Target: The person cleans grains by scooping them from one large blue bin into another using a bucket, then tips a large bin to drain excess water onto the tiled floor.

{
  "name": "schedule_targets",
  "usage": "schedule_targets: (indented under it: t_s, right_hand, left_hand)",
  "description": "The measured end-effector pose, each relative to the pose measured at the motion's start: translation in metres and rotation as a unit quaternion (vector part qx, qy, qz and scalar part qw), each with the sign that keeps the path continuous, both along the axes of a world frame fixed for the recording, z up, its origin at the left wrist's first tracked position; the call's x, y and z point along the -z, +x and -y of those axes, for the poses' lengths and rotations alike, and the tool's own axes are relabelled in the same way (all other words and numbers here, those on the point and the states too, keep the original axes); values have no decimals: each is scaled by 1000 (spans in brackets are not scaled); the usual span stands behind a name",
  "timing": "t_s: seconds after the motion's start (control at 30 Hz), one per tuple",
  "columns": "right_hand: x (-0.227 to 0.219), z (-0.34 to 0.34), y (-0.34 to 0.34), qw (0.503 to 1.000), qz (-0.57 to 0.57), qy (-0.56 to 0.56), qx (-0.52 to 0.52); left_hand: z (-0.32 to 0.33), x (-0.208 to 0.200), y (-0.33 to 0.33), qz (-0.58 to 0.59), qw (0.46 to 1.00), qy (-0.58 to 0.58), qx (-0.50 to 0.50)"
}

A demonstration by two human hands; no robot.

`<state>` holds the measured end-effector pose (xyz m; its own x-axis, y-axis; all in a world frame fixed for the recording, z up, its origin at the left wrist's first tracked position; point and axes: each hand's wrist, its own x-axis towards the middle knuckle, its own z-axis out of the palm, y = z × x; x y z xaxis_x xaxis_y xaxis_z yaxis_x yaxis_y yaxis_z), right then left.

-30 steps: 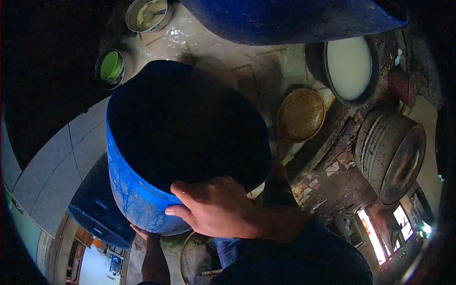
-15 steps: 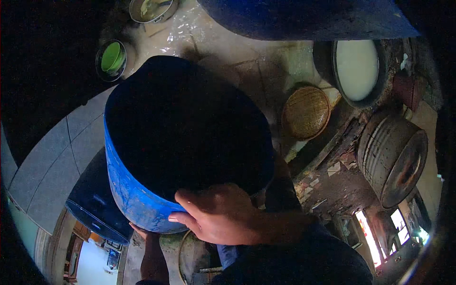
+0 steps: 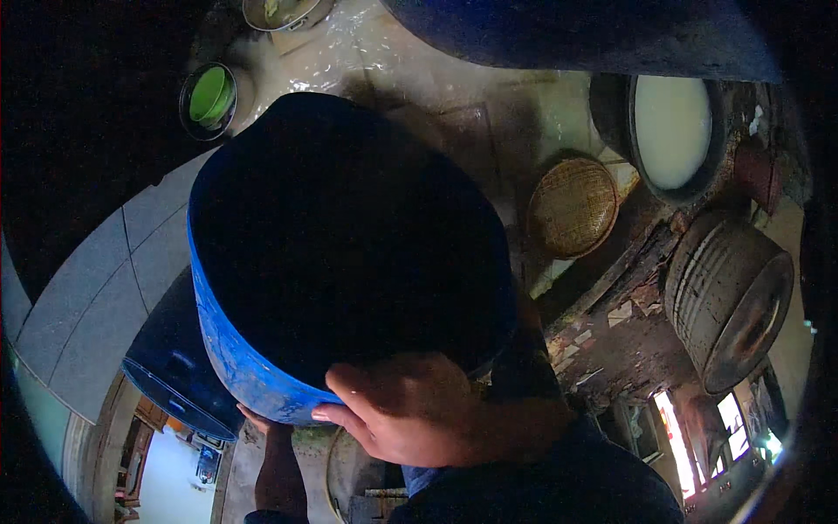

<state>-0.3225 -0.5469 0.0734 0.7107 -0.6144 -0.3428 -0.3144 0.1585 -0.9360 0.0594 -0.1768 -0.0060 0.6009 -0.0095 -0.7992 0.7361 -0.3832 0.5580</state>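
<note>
A large blue plastic barrel fills the middle of the view, its mouth tilted up toward me and its inside too dark to make out. My right hand is closed over the near rim, with the thumb against the outer wall. Lower down on the left, my left hand presses under the barrel's outer side; its fingers are mostly hidden by the wall. A dark blue barrel lies right beside it on the left.
A round woven basket rests on the wet tiled floor to the right. Beyond it stands a vat of whitish liquid, with a big sooty pot nearer. Green bowl and metal pan sit far left; another blue container stands far ahead.
The view has shifted slightly, so the basket, vat and sooty pot appear a little farther right. Both hands keep the same hold on the blue barrel.
</note>
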Motion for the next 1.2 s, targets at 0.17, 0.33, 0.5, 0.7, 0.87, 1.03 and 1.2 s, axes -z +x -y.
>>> schedule_targets:
  t_s: [0.17,0.33,0.5,0.7,0.87,1.03,1.2]
  right_hand:
    - [1,-2,-2,999,22,16,35]
    - [3,-1,-3,999,16,-3,28]
    - [5,-2,-8,999,16,-3,29]
    - [6,-4,-8,998,13,-11,52]
    - [10,-3,-12,999,17,-4,40]
    - [10,-1,-14,998,19,-19,58]
    - [13,0,-16,998,15,-26,61]
  left_hand:
    - [-8,0,7,-21,1000,-9,7]
    - [3,-4,-3,-4,999,27,25]
    - [6,-6,-11,9,999,45,23]
    - [9,-8,-13,-5,999,43,-7]
    - [10,-6,-16,-12,999,28,12]
    - [-6,-2,4,20,998,11,56]
    - [47,-6,-37,104,990,94,5]
